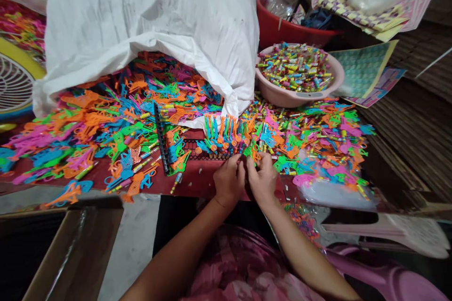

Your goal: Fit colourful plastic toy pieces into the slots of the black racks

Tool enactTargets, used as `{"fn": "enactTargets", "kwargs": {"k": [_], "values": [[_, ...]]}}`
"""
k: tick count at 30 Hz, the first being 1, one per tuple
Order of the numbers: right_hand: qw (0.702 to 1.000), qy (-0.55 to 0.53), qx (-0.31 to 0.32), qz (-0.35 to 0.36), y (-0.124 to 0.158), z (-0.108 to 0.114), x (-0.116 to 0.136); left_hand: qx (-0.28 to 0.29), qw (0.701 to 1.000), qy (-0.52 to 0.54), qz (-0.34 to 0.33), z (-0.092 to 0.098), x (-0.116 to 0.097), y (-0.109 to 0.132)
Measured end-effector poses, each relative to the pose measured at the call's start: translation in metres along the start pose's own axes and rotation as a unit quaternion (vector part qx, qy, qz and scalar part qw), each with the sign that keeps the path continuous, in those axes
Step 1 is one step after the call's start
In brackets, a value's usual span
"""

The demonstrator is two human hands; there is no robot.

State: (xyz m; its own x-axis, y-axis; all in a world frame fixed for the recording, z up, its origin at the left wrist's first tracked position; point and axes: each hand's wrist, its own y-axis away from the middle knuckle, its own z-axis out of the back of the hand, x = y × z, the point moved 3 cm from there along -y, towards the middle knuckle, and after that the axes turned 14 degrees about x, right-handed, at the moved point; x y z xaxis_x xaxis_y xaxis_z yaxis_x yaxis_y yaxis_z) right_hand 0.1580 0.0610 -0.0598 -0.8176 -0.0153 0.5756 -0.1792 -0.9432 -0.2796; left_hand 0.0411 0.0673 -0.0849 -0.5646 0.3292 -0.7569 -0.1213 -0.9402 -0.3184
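My left hand (229, 178) and my right hand (263, 178) are side by side at the table's front edge, fingers curled inward and fingertips close together. What they pinch is too small and too hidden to make out. A green plastic piece (250, 150) lies right at my right fingertips. Just beyond my hands is a black slotted rack (192, 150), with a row of orange, blue and green plastic pieces (224, 129) standing in it. Left of that, a black toothed strip (160, 138) stands on edge among loose pieces.
Heaps of bright plastic pieces (130, 89) spill from a white sack (151, 4). A pink basin (337, 73) at the right holds many small striped tubes. Behind it sits a red tub (296, 35). A yellow-rimmed fan (21, 51) is at far left, a cardboard box (88, 240) below.
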Motion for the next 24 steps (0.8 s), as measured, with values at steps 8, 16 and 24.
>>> {"fn": "enactTargets", "kwargs": {"k": [8, 16, 24], "values": [[0.997, 0.078, -0.007, 0.021, 0.0, -0.001, 0.005, -0.156, 0.988, -0.005, -0.003, 0.028, 0.008, 0.007], [0.995, 0.102, 0.022, 0.001, -0.004, -0.001, 0.008, -0.198, 0.968, 0.108, 0.11, 0.062, 0.048, -0.004], [0.993, 0.109, 0.041, 0.024, -0.011, 0.001, 0.011, 0.003, 0.982, 0.152, 0.109, 0.057, 0.074, -0.037]]}}
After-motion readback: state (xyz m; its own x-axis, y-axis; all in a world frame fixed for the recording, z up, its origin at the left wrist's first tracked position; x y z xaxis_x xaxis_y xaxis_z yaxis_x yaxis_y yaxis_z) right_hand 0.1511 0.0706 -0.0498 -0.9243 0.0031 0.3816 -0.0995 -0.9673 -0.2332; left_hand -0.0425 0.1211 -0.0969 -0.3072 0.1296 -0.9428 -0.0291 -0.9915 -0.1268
